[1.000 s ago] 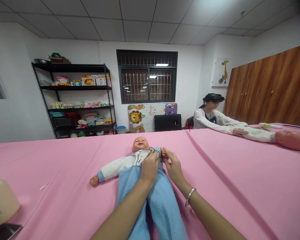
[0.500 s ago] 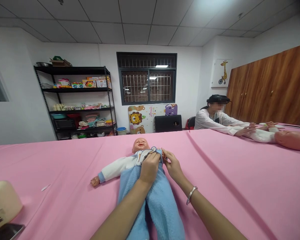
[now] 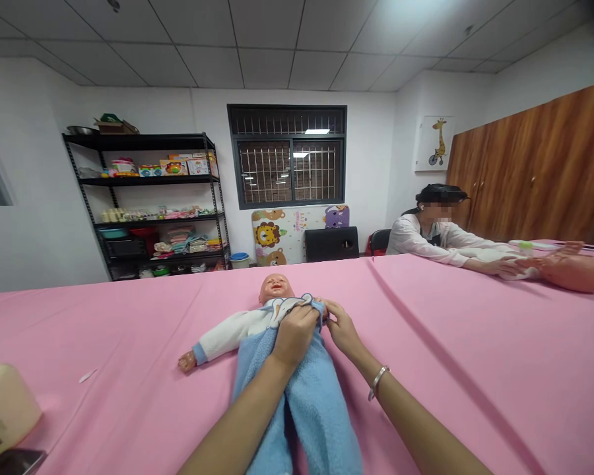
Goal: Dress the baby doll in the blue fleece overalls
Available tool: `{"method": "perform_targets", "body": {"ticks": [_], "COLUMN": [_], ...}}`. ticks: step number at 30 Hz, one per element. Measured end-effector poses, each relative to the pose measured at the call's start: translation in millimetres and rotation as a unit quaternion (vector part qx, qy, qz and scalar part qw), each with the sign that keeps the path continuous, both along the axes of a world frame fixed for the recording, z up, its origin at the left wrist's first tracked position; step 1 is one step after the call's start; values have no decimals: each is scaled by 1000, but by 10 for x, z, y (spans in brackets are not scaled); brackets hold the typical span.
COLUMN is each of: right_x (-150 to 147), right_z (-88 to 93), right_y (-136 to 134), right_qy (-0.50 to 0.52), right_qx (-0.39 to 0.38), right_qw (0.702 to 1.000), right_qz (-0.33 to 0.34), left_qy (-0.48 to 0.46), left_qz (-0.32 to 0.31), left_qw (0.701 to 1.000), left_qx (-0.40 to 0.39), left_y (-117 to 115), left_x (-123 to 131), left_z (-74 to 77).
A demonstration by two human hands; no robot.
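Note:
A baby doll (image 3: 276,287) lies on its back on a pink-covered table, its head away from me. It wears a fuzzy romper (image 3: 321,402), blue with white sleeves and an animal face on the chest. My left hand (image 3: 296,335) is closed on the romper's cloth at the chest, beside the sleeve on my right. My right hand (image 3: 342,326), a silver bangle on its wrist, pinches the doll's hand at that sleeve's blue cuff; the fingertips are partly hidden. The doll's other arm (image 3: 222,336) stretches out to my left, its hand out of the cuff.
A cream bottle (image 3: 7,409) and a dark phone-like object (image 3: 20,460) stand at the near left, with a small white strip (image 3: 87,376) beyond. Across the table on the right, a person (image 3: 426,231) handles another doll (image 3: 574,269). A black shelf (image 3: 148,178) stands behind.
My hands keep their hold with barely any movement. The view has shifted slightly. The other person's hands have moved to the right, towards their doll's head, and that doll's bare arm now shows raised.

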State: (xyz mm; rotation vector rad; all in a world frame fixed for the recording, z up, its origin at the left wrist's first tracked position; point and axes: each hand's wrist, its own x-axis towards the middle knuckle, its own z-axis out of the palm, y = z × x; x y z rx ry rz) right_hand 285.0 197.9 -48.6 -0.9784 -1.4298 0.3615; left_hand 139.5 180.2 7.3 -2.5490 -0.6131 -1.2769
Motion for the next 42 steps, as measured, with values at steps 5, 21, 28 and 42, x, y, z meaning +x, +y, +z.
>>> {"method": "perform_targets", "body": {"ticks": [5,21,28,42], "right_x": [-93,-130,-142,-299], "right_z": [-3,8,3,197], "right_y": [-55,-183,-177,-269], "right_qy": [23,-129,-155,73], "right_qx": [22,-29,-41,-10], "right_qw": [999,981,983,996], "right_qz": [-22,-142,-93,40], "left_qy": [14,2,22,144], "left_qz": [74,145,89,254], "left_qw": [996,989,995,956], "left_qx": [-40,-41,-30,-31], "left_y": [-17,-12,-4,-105], "left_x": [8,20,19,89], "left_z": [0,-43,-26,99]}}
